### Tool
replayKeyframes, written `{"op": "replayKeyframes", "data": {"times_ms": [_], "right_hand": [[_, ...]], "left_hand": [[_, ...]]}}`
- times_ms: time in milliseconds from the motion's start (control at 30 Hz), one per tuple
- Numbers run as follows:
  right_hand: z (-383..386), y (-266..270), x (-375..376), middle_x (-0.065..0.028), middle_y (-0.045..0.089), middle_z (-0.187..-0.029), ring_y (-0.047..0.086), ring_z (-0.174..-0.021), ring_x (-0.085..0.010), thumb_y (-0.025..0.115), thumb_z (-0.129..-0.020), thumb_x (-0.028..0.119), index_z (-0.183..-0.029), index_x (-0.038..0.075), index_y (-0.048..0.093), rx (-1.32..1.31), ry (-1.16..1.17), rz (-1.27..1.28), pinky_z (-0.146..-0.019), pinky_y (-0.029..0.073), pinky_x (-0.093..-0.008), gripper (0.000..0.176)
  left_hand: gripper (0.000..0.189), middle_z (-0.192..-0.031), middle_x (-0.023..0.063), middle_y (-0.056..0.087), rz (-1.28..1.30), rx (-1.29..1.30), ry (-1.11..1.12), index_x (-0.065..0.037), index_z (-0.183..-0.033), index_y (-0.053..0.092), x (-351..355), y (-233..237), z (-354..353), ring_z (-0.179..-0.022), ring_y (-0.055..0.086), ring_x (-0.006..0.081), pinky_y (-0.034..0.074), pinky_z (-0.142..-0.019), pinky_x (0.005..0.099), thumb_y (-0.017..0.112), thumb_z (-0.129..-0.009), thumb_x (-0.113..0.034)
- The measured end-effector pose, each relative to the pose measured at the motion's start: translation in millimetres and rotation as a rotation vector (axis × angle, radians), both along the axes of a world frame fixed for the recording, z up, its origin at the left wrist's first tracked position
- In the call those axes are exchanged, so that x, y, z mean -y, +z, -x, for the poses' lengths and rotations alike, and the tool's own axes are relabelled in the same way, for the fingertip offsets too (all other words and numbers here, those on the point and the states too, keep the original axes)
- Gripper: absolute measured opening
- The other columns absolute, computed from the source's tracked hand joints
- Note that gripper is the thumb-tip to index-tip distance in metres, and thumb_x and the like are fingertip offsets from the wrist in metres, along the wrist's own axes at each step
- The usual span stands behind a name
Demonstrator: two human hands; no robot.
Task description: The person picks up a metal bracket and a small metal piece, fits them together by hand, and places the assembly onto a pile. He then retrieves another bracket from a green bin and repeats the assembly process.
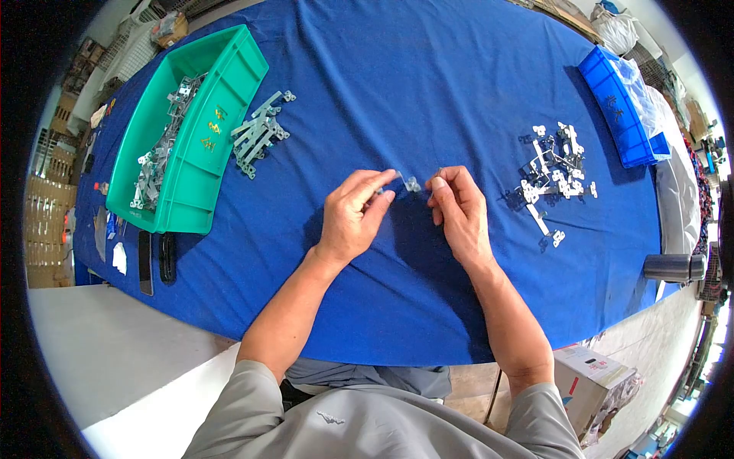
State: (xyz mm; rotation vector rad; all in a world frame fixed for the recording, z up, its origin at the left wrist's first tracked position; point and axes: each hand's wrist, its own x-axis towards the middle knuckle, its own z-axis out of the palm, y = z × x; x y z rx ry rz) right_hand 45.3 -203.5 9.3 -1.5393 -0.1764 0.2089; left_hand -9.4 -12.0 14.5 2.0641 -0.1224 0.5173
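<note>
My left hand [354, 213] is closed in a pinch on a small metal bracket [413, 184], whose end with a plate sticks out past the fingertips toward the right. Most of its length is covered by my fingers. A short gap away, my right hand [460, 210] has thumb and forefinger pressed together; something tiny seems to show at the tips, too small to name. To the left lies a pile of metal brackets [260, 136]. Over on the right, a looser heap of metal brackets [556, 172] is spread on the blue cloth [367, 291].
A green bin [183, 210] with many metal brackets inside stands at the left. Near its front lie a dark phone-like slab [146, 262] and a black object [167, 258]. At the right are a blue bin [623, 115] with clear plastic and a metal flask [674, 267].
</note>
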Motion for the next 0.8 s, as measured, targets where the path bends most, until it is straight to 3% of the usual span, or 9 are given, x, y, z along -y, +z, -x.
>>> {"op": "replayKeyframes", "data": {"times_ms": [67,167,267,533,633,800], "right_hand": [[2.2,5.2,0.1,-0.0026,0.065,-0.078,0.056,-0.062,-0.0080,0.062,-0.105,0.017,-0.102,0.002,0.067,-0.038,0.096,0.079,-0.056,0.046,-0.0263,0.017],[4.3,5.1,0.7,-0.0053,0.070,-0.079,0.061,-0.065,-0.0080,0.061,-0.105,0.018,-0.103,0.000,0.067,-0.025,0.189,0.186,-0.058,0.049,-0.0263,0.019],[5.0,1.6,-0.4,-0.0072,0.072,-0.080,0.063,-0.067,-0.0091,0.061,-0.105,0.019,-0.103,-0.001,0.067,0.036,0.204,0.206,-0.060,0.050,-0.0274,0.021],[0.7,-2.5,2.1,-0.0054,0.067,-0.074,0.062,-0.065,-0.0107,0.065,-0.102,0.015,-0.103,-0.001,0.066,0.216,0.156,0.354,-0.060,0.051,-0.0298,0.016],[1.4,-2.2,0.1,-0.0054,0.064,-0.072,0.062,-0.065,-0.0114,0.068,-0.100,0.013,-0.103,0.000,0.066,0.142,0.129,0.335,-0.060,0.050,-0.0307,0.014],[3.5,3.2,-3.3,-0.0060,0.066,-0.081,0.061,-0.068,-0.0124,0.070,-0.098,0.013,-0.104,0.000,0.066,0.043,0.117,0.169,-0.061,0.049,-0.0321,0.014]], "left_hand": [[0.028,-0.102,0.0101,0.073,0.041,0.025,0.041,-0.001,-0.122,0.073,-2.5,-4.2,-1.8,-0.080,0.068,0.0128,0.057,-0.071,0.0282,0.072,-0.094,-0.004],[0.025,-0.100,0.0106,0.072,0.132,0.014,0.052,-0.001,-0.119,0.072,-1.6,-8.8,-2.7,-0.077,0.068,0.0153,0.055,-0.062,0.0274,0.072,-0.094,-0.004],[0.026,-0.103,0.0081,0.072,0.118,0.014,0.014,-0.002,-0.122,0.073,-2.2,-10.8,-2.7,-0.070,0.064,0.0082,0.053,-0.059,0.0230,0.070,-0.097,-0.007],[0.027,-0.105,0.0104,0.073,0.038,0.023,-0.011,-0.002,-0.121,0.074,-1.9,-4.9,-1.1,-0.078,0.067,0.0121,0.055,-0.066,0.0256,0.073,-0.094,-0.003],[0.028,-0.107,0.0118,0.074,0.027,0.019,-0.005,-0.002,-0.120,0.074,-1.4,-4.0,-0.5,-0.082,0.069,0.0148,0.055,-0.070,0.0269,0.074,-0.091,-0.001],[0.029,-0.108,0.0128,0.074,0.001,0.014,-0.023,-0.002,-0.118,0.075,-0.3,-3.8,-0.1,-0.085,0.070,0.0175,0.056,-0.073,0.0280,0.074,-0.090,0.001]]}}
